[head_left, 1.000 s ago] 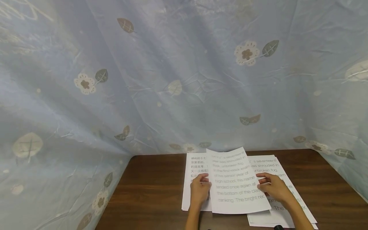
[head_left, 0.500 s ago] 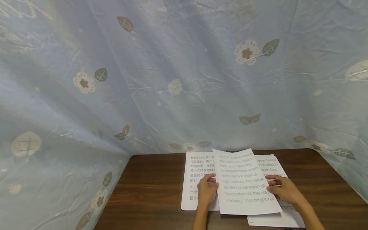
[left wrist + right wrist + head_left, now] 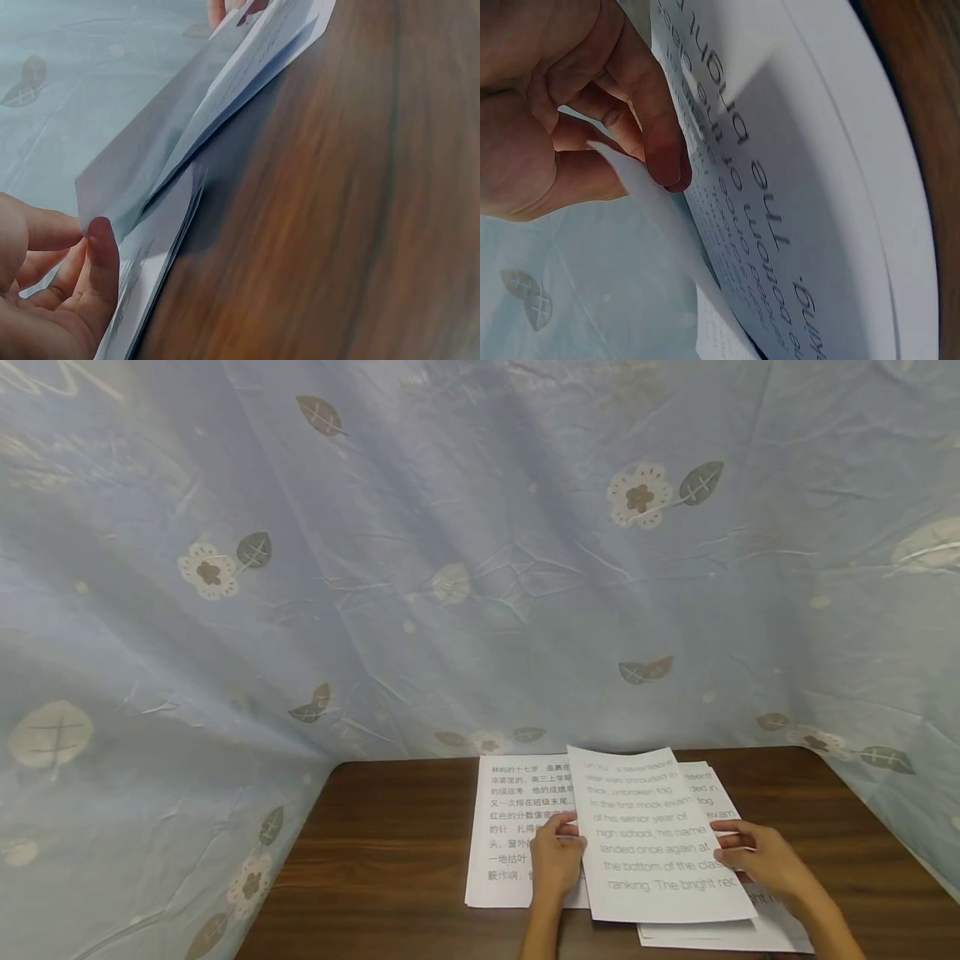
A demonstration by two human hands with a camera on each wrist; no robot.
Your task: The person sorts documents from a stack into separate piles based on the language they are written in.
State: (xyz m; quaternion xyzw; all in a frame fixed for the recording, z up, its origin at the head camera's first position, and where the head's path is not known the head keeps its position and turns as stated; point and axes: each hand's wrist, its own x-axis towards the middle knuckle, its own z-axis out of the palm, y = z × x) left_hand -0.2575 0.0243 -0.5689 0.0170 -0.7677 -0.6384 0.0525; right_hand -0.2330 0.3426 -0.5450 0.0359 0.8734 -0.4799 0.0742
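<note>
A printed English sheet (image 3: pixel 660 847) is held raised between a person's two hands.
The left hand (image 3: pixel 557 858) pinches its left edge between thumb and fingers; the right hand (image 3: pixel 768 860) grips its right edge, so the page spans the space between them. Beneath the sheet, partly covered, a stack of Chinese-text pages (image 3: pixel 498 839) lies to the left and a stack of English-text pages (image 3: pixel 718 802) to the right, both on the dark wooden table (image 3: pixel 390 843). A patterned curtain (image 3: pixel 510 668) hangs at the far side.

White sheet (image 3: pixel 652 839) | English print | slightly bowed | raised above papers (image 3: pixel 504 839)
</note>
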